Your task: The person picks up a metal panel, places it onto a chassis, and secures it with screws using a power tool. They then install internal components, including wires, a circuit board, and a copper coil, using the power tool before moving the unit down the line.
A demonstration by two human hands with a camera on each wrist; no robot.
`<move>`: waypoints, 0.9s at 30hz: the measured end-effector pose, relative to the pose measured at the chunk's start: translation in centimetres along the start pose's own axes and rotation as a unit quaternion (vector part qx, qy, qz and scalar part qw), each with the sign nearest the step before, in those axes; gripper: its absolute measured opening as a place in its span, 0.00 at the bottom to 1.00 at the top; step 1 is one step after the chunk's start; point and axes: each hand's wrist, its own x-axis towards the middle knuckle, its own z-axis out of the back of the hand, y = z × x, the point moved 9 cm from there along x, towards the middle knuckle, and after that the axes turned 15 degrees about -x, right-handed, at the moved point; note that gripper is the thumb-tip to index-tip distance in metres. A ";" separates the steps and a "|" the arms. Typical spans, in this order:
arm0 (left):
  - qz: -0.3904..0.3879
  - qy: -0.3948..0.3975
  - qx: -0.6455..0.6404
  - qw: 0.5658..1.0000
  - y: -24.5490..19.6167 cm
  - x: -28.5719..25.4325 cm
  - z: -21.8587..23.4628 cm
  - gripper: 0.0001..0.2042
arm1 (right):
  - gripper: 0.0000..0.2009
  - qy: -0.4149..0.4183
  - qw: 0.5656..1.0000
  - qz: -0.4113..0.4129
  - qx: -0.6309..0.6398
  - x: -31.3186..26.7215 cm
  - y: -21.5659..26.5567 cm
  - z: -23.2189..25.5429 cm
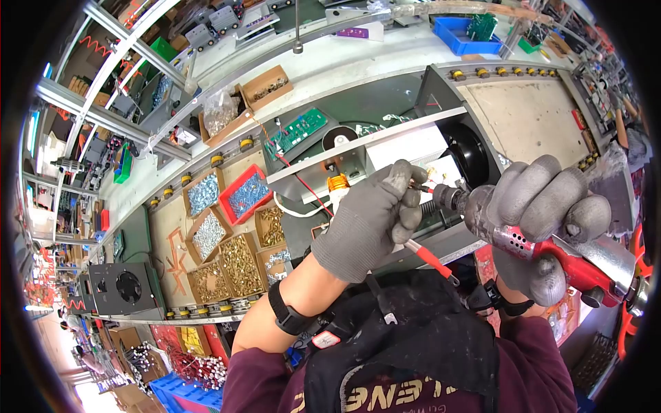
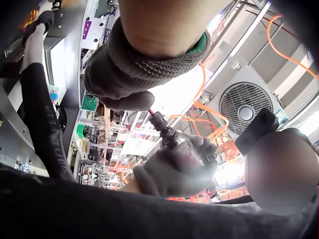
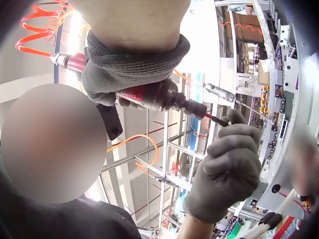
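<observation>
My gloved right hand (image 1: 544, 213) grips a red and silver air screwdriver (image 1: 585, 268), its black chuck pointing left. The gloved left hand (image 1: 372, 220) has its fingers curled, with thumb and fingertip pinching the end of the driver bit (image 3: 215, 119). A small brass-coloured bit of metal shows at those fingertips in the right wrist view; the rest is hidden by the glove. Both hands are above the front of an open grey metal chassis (image 1: 447, 96). A cable with a red sleeve (image 1: 430, 258) and ring terminal lies just below the left hand.
Inside the chassis are a black round part (image 1: 469, 155) and an orange-wound coil (image 1: 337, 183). Left of it stand a red tray (image 1: 225, 199) and several cardboard boxes of fasteners. A green circuit board (image 1: 303, 131) lies behind. Farther back is a blue bin (image 1: 475, 48).
</observation>
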 end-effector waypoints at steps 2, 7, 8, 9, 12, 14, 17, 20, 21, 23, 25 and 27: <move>-0.004 0.010 -0.040 0.999 0.2 0.1 -0.2 0.19 | 0.14 0.007 1.000 0.018 0.012 0.3 0.0 0.3; -0.023 -0.005 -0.029 0.999 -0.2 0.1 -0.2 0.22 | 0.16 -0.013 0.999 -0.001 0.030 0.3 0.0 0.3; -0.024 -0.005 -0.029 0.999 -0.3 0.2 0.1 0.22 | 0.15 -0.008 1.000 -0.006 0.023 0.4 0.0 0.2; -0.017 0.024 0.015 0.999 -0.3 0.3 0.2 0.22 | 0.14 -0.002 1.000 -0.012 0.017 0.3 -0.1 0.1; 0.003 0.035 0.087 0.996 -0.2 0.5 0.5 0.25 | 0.13 0.036 0.998 0.006 0.053 0.7 0.2 0.3; 0.051 0.039 0.145 0.987 0.3 0.3 0.6 0.29 | 0.13 0.028 0.996 0.001 0.080 0.9 -0.2 0.5; 0.027 -0.026 0.261 0.965 -1.0 0.4 0.7 0.30 | 0.14 0.008 0.989 -0.114 0.091 -0.2 -1.0 1.9; -0.175 0.132 0.597 0.772 -1.4 -0.3 -2.6 0.18 | 0.16 -0.030 0.992 -0.103 0.066 -0.5 -0.6 4.9; -0.252 0.196 0.645 0.694 -0.2 -1.5 -4.3 0.14 | 0.17 -0.063 0.990 -0.114 0.053 -0.9 -0.5 6.2; -0.158 0.197 0.682 0.686 2.6 -1.1 -3.6 0.15 | 0.18 -0.047 0.991 -0.118 0.030 -0.7 -0.2 6.8; -0.209 0.255 0.804 0.495 5.1 -1.3 -4.2 0.12 | 0.18 -0.078 0.989 -0.116 0.043 -1.0 0.0 7.7; -0.294 0.155 0.775 0.538 0.9 -1.9 -4.9 0.08 | 0.19 -0.111 0.986 -0.111 0.060 -1.4 0.0 8.6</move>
